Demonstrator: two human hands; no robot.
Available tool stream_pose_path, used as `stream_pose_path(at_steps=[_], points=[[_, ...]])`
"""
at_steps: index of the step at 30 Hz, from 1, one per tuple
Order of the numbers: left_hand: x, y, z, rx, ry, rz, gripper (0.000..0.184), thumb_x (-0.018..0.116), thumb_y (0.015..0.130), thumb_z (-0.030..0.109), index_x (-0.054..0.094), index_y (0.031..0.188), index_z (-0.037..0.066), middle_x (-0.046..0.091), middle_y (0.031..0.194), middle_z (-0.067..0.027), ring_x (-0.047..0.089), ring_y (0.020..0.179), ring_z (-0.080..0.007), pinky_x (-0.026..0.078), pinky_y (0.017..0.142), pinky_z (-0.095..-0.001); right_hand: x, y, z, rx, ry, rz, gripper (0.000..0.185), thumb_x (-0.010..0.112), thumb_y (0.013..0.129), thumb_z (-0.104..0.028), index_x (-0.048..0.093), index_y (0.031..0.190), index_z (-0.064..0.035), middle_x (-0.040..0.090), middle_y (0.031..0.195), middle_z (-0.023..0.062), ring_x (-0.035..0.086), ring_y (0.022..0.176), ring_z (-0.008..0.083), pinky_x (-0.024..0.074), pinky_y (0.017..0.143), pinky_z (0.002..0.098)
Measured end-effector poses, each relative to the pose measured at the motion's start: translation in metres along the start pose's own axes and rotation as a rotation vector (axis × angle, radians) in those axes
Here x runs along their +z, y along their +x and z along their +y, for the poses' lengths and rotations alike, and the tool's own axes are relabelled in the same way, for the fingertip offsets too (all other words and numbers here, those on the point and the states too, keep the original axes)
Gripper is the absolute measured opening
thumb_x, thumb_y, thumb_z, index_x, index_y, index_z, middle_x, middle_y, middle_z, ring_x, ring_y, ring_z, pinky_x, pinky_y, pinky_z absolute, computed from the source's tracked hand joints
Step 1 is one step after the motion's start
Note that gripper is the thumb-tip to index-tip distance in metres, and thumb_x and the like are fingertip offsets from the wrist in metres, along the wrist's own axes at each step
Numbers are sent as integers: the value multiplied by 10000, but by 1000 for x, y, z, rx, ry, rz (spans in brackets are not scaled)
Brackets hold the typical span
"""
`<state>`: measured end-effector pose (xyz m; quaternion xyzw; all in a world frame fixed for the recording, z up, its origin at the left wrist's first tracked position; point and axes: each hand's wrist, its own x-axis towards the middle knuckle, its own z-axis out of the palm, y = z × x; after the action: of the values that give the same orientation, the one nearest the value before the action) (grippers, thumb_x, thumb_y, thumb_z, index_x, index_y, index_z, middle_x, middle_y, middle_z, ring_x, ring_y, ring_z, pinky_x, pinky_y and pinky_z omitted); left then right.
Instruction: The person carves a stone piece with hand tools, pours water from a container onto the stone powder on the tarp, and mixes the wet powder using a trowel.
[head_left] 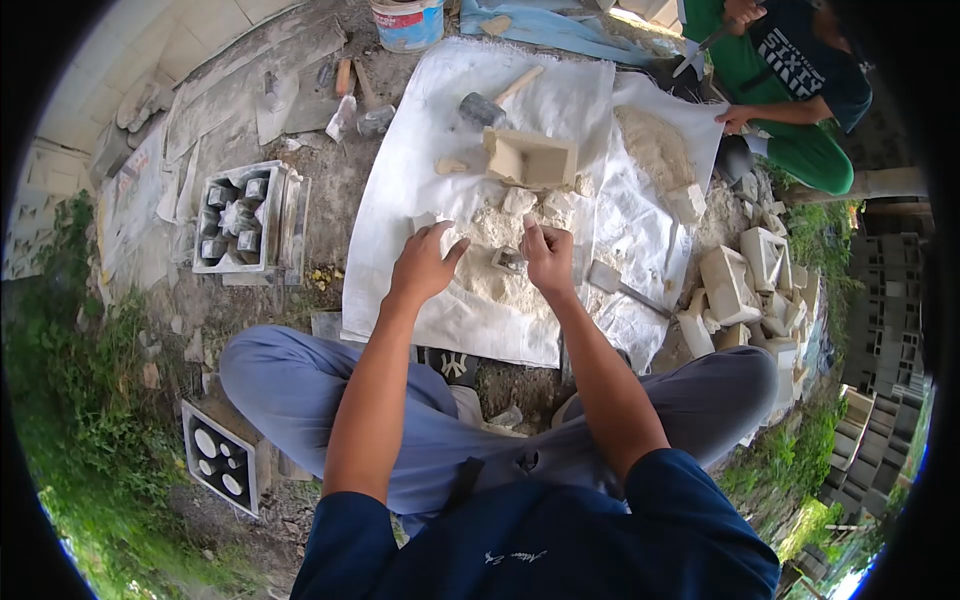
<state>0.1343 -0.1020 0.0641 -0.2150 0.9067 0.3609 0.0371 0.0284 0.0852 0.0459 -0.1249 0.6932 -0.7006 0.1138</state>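
My left hand point(424, 265) is over the left part of a white sheet, thumb and fingers apart, its fingertips beside a pale chunk point(427, 220). My right hand point(549, 262) is a fist with the thumb on top. It is closed on a tool whose squarish grey metal head point(508, 261) shows at its left; the handle is hidden in the fist. Crumbled pale stone point(490, 285) lies under and between the hands. Just beyond them sits a hollowed pale block point(532, 160). A flat-bladed tool point(628, 288) lies right of my right hand.
A mallet point(486, 108) lies on the white sheet point(390, 190) toward the back. At right are a heap of pale blocks point(745, 285) and another person point(790, 90) holding a trowel. A metal mould point(240, 220) stands at left, with a bucket point(408, 25) at the back.
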Motion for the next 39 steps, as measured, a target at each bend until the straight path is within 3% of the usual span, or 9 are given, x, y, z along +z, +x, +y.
stream_pose_path(at_steps=[5,10,13,17,21,29,33,37,39], points=[[30,4,-11,179,87,78,594,652,942,474,555,1383,89,589,1354,-174,542,1267,-397,483,1030,-475,2,15,-4,54,-30,58,576,589,1036,-255,422,538,-17,374,501,-55,289,515,54,223,457,325],[37,5,-18,135,59,-7,689,610,943,532,465,1460,100,493,1461,-165,430,1366,-387,418,1093,-510,6,8,-75,-1,-14,70,573,582,1051,-241,412,534,-61,376,511,-39,282,488,59,208,464,290],[39,5,-20,116,81,19,658,627,947,491,474,1451,97,509,1444,-169,454,1343,-394,433,1078,-504,3,11,-83,13,33,99,566,572,1055,-229,401,542,-61,364,518,-40,273,495,59,210,470,291],[39,6,-19,132,48,36,638,675,944,425,475,1449,89,516,1426,-215,463,1335,-420,405,1111,-484,-1,8,16,-28,-135,43,496,615,1032,-237,466,595,-54,421,564,-40,337,530,56,248,481,283],[39,9,-14,154,34,24,642,684,941,404,471,1449,76,517,1427,-219,478,1321,-434,407,1111,-488,1,23,-13,62,-48,127,525,632,1012,-241,472,571,-6,404,525,-58,315,516,50,238,464,304],[28,8,-9,81,14,-9,663,660,955,439,453,1470,76,504,1438,-228,463,1335,-435,404,1114,-487,1,14,-87,-6,-52,148,540,630,1023,-260,460,578,-4,377,535,-68,286,530,47,206,472,291],[35,11,-17,74,18,-9,662,662,953,439,456,1469,78,492,1451,-231,464,1333,-434,401,1116,-488,-8,-2,-1,-141,-313,137,534,631,1018,-266,436,591,-12,360,522,-29,298,537,59,210,471,314],[36,11,-8,121,2,-28,655,660,956,423,458,1465,63,488,1454,-237,460,1337,-438,398,1119,-491,-17,12,-16,48,-58,176,548,631,1021,-286,462,572,-21,389,532,-49,320,525,51,222,466,295],[34,10,-1,117,23,-64,663,649,961,432,450,1472,60,480,1462,-238,440,1358,-438,384,1132,-492,-17,14,-24,15,-98,204,551,634,1023,-292,473,564,-32,405,538,-60,320,517,41,216,461,285]])
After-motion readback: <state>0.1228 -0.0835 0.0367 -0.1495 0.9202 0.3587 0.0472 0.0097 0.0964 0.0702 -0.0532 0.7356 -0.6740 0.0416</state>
